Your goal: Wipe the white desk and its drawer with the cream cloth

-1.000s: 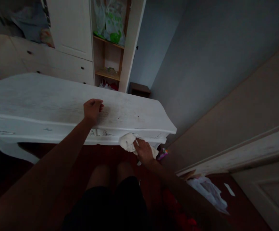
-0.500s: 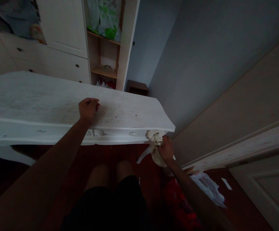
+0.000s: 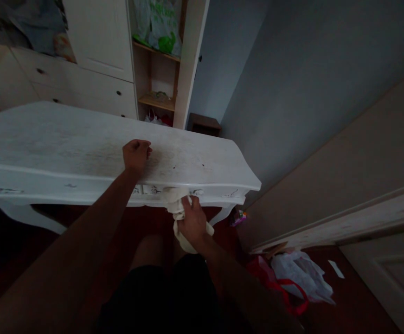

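Observation:
A long white table (image 3: 48, 139) with a worn, smudged top stands in front of me. My left hand (image 3: 136, 154) rests on its top near the front edge, fingers curled into a loose fist with nothing in it. My right hand (image 3: 193, 221) grips a crumpled white cloth (image 3: 176, 204) and presses it against the table's front face, just below the top. Part of the cloth hangs down under my hand.
Behind the table are a white wardrobe (image 3: 97, 37) with drawers and an open wooden shelf (image 3: 158, 99) holding plastic bags. A grey wall is at right, a pale door panel (image 3: 379, 218) nearer. White and red bags (image 3: 299, 276) lie on the dark red floor.
My right hand has slid the cloth along the table's front face: out to the right corner half a second ago, now back left toward the middle. The left hand has stayed put.

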Motion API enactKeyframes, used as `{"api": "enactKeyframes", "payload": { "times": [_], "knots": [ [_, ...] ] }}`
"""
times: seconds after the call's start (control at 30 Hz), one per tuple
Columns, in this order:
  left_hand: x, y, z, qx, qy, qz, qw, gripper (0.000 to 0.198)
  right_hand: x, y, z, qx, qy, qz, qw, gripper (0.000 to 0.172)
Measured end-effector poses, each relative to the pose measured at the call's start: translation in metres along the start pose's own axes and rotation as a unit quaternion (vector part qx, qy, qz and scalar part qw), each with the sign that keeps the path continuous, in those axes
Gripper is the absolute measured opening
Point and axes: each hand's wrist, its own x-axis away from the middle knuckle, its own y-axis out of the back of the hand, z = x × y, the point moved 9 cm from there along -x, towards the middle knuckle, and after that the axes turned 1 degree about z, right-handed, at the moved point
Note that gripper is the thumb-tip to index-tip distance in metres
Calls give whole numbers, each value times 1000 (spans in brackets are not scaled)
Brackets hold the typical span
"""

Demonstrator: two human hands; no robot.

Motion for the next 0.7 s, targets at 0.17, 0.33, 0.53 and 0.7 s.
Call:
{"api": "enactKeyframes", "payload": {
  "times": [0.17, 0.33, 0.53, 0.7],
  "knots": [
    [1, 1, 0, 7, -4, 7, 1000, 7, -17, -28, 44, -25, 1, 7, 1000, 68],
    [2, 0, -1, 17, 2, 8, 1000, 7, -31, -44, 59, 11, 64, 21, 998, 61],
    [2, -1, -1, 26, 11, 10, 1000, 7, -22, -48, 14, 82, 98, 85, 988, 53],
    [1, -2, 0, 41, 7, 13, 999, 7, -5, -34, -49, 147, 36, 87, 985, 52]
  ]
}}
